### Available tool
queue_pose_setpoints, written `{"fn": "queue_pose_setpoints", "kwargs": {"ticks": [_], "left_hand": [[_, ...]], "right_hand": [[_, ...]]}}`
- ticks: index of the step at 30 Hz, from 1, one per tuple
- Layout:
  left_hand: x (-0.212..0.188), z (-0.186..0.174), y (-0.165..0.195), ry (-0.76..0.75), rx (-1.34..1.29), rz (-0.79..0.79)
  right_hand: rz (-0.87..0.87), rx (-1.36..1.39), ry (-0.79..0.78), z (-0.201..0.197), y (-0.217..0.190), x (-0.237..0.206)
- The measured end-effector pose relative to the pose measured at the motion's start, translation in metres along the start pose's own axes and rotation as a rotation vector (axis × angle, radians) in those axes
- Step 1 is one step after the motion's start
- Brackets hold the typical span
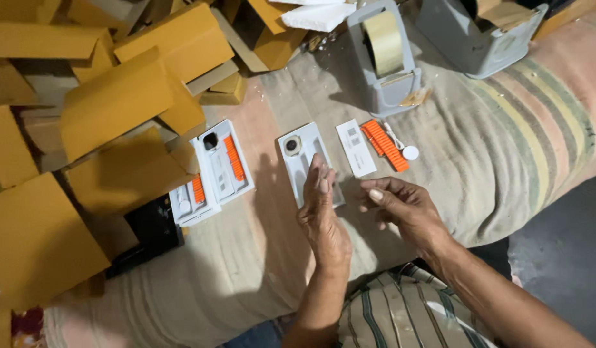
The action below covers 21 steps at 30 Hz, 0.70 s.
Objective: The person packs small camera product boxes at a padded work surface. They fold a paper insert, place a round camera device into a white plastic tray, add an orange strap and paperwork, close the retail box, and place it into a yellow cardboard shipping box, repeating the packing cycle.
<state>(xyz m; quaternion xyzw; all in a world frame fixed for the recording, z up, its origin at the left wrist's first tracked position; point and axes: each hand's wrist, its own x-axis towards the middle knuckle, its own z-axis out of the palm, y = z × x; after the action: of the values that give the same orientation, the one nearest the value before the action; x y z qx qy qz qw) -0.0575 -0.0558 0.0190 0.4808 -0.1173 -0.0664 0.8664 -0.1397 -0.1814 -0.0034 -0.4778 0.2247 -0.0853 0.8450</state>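
A white plastic tray (298, 159) lies on the striped cloth with a round watch face (292, 145) set in its upper end. My left hand (322, 212) rests flat, fingers together, on the tray's lower right part. My right hand (401, 205) hovers just right of it, fingers loosely curled, holding nothing that I can see. Beyond the hands lie a small white leaflet (356, 147), an orange ribbed strap (385, 144) and a white charging cable with a round puck (409, 152).
Two more filled white trays with orange straps (222, 161) (192, 200) lie to the left beside a black box (149, 232). Yellow cardboard boxes (111, 109) are piled at the left and back. A grey tape dispenser (385, 58) and a grey bin (475, 35) stand behind.
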Motion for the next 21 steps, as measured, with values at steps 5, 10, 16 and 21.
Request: {"fn": "queue_pose_setpoints", "kwargs": {"ticks": [5,10,16,21], "left_hand": [[-0.01,0.0,0.004,0.053,-0.084,-0.075],[-0.011,-0.009,0.004,0.071,-0.078,-0.102],[-0.006,-0.035,0.01,-0.006,0.728,0.377],[0.019,-0.082,0.014,0.112,1.334,0.34]], "right_hand": [[0.025,0.12,-0.014,0.03,-0.003,0.002],[-0.02,0.092,0.02,0.047,0.002,0.007],[-0.206,-0.238,0.062,0.054,-0.004,0.028],[-0.207,-0.684,0.112,0.056,-0.039,0.061]]}}
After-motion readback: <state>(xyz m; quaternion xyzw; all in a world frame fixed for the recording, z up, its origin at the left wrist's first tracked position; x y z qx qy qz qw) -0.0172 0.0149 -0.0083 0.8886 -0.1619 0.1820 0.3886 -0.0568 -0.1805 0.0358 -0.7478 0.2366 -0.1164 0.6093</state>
